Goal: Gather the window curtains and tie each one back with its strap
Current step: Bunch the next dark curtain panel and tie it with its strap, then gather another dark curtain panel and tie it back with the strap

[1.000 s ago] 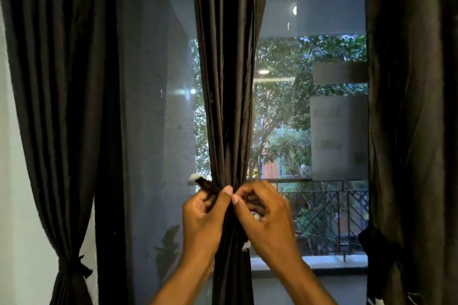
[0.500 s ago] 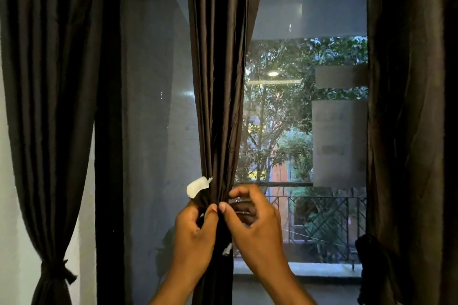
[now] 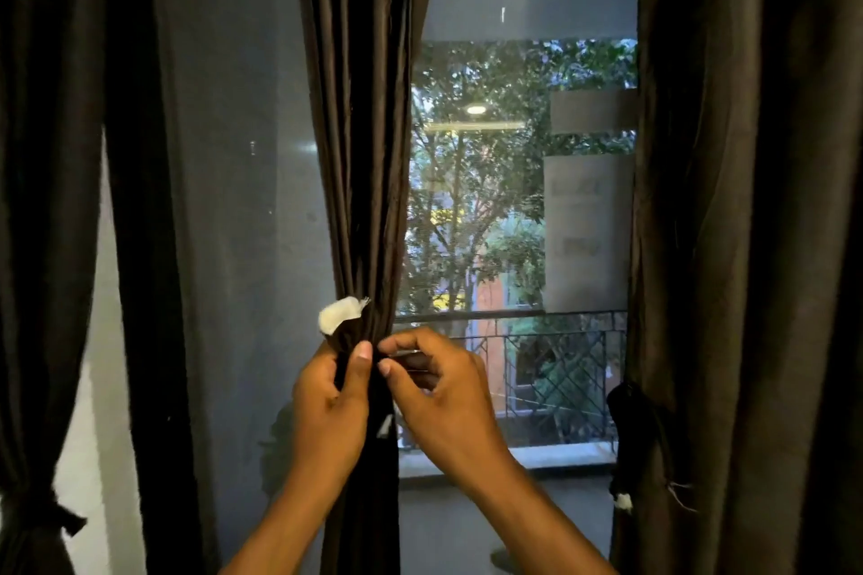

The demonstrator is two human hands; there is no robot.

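A dark brown middle curtain hangs gathered into a narrow bundle in front of the window. Its dark strap is wrapped around the bundle at waist height, with a white patch on the end sticking out to the left. My left hand pinches the strap against the left side of the bundle. My right hand grips the strap's other part on the right side, fingertips almost touching my left thumb. The left curtain is tied low with a knot. The right curtain has a dark strap hanging at its edge.
The window glass and dark frame stand behind the curtains. Outside are trees, a balcony railing and a ledge. A white wall shows at the left.
The white-tipped strap end has come up and out to the left of the bundle. Both hands have stayed pinched together at the strap, shifting slightly left and lower in view.
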